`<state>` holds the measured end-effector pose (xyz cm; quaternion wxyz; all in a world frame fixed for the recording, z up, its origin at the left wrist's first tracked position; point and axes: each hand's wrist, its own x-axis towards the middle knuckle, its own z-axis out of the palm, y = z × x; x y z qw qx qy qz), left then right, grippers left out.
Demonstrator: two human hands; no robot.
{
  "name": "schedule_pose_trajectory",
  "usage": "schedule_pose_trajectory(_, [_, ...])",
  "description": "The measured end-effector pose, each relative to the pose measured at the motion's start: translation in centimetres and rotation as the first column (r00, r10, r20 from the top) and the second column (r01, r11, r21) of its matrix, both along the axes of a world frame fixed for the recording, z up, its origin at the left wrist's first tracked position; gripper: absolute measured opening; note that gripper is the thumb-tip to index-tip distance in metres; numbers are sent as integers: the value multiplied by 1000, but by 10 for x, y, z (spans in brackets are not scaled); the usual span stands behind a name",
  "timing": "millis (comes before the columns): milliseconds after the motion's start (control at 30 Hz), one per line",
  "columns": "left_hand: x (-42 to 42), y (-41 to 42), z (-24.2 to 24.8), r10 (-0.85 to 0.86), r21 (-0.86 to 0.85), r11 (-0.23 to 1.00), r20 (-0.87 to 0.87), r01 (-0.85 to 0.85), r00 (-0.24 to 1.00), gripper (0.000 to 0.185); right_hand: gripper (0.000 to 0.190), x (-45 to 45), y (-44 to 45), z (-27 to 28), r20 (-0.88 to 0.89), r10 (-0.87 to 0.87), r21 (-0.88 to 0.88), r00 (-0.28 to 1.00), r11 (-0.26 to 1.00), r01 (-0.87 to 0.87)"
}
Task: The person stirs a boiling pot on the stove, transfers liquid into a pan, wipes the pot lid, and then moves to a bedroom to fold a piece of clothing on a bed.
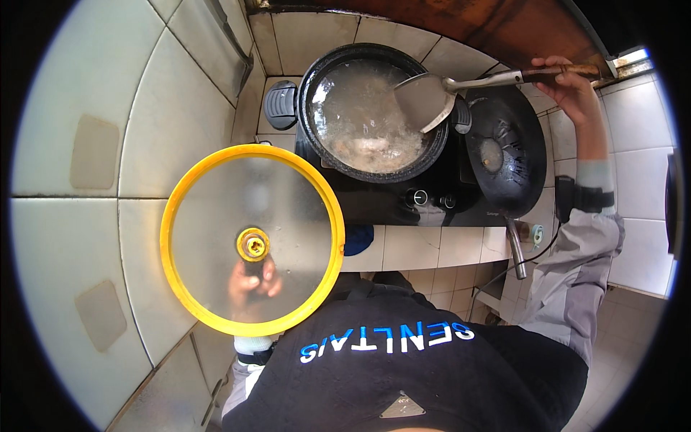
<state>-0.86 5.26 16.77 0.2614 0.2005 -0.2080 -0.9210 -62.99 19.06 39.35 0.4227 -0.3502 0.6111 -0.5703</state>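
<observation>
A glass lid with a yellow rim [200,216] is tilted up at the left, its inner side facing me. Behind its fogged glass, my left hand [253,283] grips the knob. High on the right, my right hand [567,92] holds the wooden handle of a metal wok spatula [426,100]. The spatula's blade hangs over the right part of a black speckled pot [372,175]. Cloudy liquid [359,108] with foam fills the pot, and a pale piece of food [370,144] shows near the front. Whether the blade touches the liquid, I cannot tell.
The pot stands on a black glass cooktop [388,202] with two knobs. To its right rests a dark wok [518,173] with a metal handle pointing towards me. A small container with a pale green lid [536,236] lies beyond that handle. Tiled walls [70,156] close in the left and back.
</observation>
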Motion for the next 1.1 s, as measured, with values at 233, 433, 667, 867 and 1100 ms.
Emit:
schedule_pose_trajectory(233, [0,-3,-7,-6,-2,1000,-47,6,999,51,36,-21,-32,7,-18,147,107,989,984,-145])
schedule_pose_trajectory(433, [2,-1,-12,5,-20,1000,-69,-6,998,52,35,-33,-49,15,-21,275,130,961,954,-270])
schedule_pose_trajectory(667, [0,-2,-13,19,0,1000,-115,-19,993,56,34,-51,-57,13,51,294,180,954,937,-298])
schedule_pose_trajectory(867, [-3,-2,-11,40,18,999,-83,-38,996,57,34,-57,-69,-8,132,311,181,941,926,-332])
schedule_pose_trajectory(1100, [-5,-2,-12,11,-4,1000,-135,-11,991,57,31,-51,-65,-11,134,304,211,943,921,-327])
